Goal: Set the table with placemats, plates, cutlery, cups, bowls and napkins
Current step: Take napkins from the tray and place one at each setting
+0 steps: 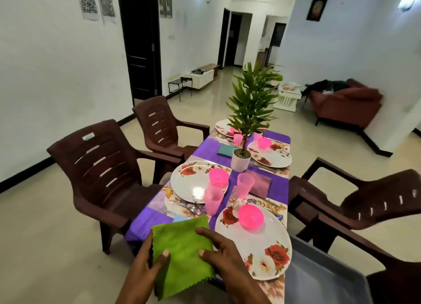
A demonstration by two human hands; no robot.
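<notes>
Both hands, left hand [149, 261] and right hand [224, 256], are pinching the floppy square green cloth napkin [182, 253] by its side edges at bottom centre, seems light, droopy.

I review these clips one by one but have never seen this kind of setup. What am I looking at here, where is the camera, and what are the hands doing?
There is no robot: the single picture comes from a camera worn on a person's head, looking forward and down. The left hand and right hand both hold a folded green napkin over the near end of a table with a purple cloth. Four places are laid with floral plates, pink bowls, pink cups and cutlery. A potted plant stands in the middle, and brown chairs surround the table.
</notes>
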